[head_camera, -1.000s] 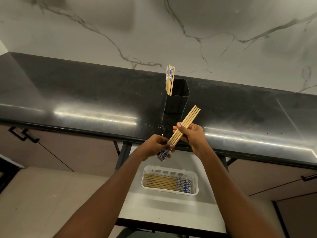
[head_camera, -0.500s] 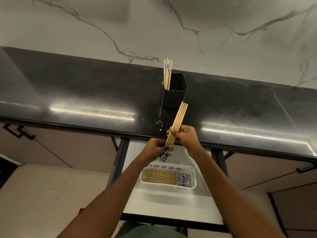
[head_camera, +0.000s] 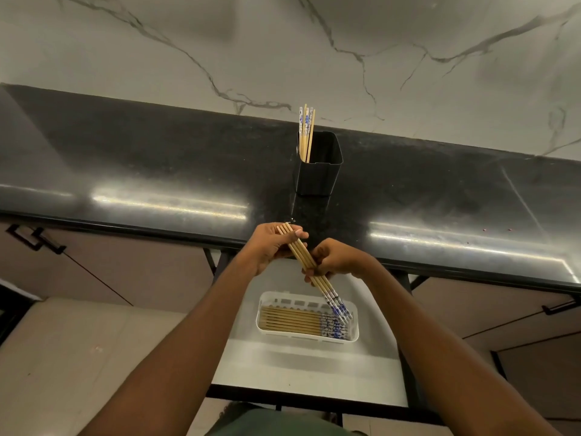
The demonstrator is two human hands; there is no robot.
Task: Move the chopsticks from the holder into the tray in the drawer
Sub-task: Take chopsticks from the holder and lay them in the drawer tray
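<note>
Overhanging countertop (head_camera: 157, 158) (black) between holder (head_camera: 319, 179), tray (head_camera: 259, 313)

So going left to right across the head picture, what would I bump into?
Left cabinet handle → left hand → right hand, both holding the chopsticks → right cabinet handle.

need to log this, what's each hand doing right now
Left hand: gripping the held chopsticks near the plain ends.
Right hand: gripping the same chopsticks mid-length.
</note>
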